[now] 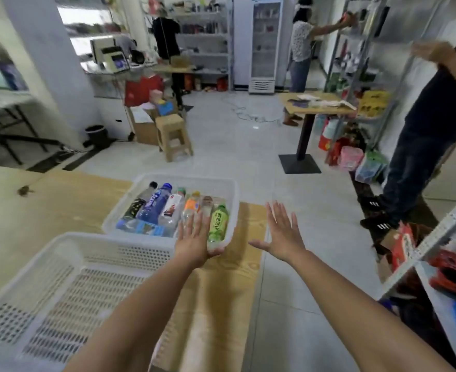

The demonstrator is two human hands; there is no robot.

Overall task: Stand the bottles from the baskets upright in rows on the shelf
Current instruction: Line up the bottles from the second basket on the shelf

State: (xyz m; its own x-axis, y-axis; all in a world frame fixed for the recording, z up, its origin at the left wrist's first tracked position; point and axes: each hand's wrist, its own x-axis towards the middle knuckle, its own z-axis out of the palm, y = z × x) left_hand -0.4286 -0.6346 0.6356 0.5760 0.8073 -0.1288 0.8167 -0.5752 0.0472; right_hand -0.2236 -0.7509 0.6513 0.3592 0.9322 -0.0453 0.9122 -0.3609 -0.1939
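Observation:
A white plastic basket (223,183) on the wooden table holds several bottles lying on their sides, among them a green tea bottle (217,224), a blue one (155,202) and an orange-capped one (192,205). My left hand (192,241) is stretched out flat, fingers straight, over the basket's near right corner. My right hand (282,233) is spread open in the air to the right of the basket, past the table's edge, holding nothing. A second white basket (12,285) stands nearer to me, with no bottles in it. The grey metal shelf (436,232) is at the right edge.
The wooden table (60,208) ends just right of the baskets. A person in dark clothes (420,146) stands close on the right by the shelf. Two more people work at shelves at the back. A stool (173,135) and a small table (315,108) stand on the tiled floor.

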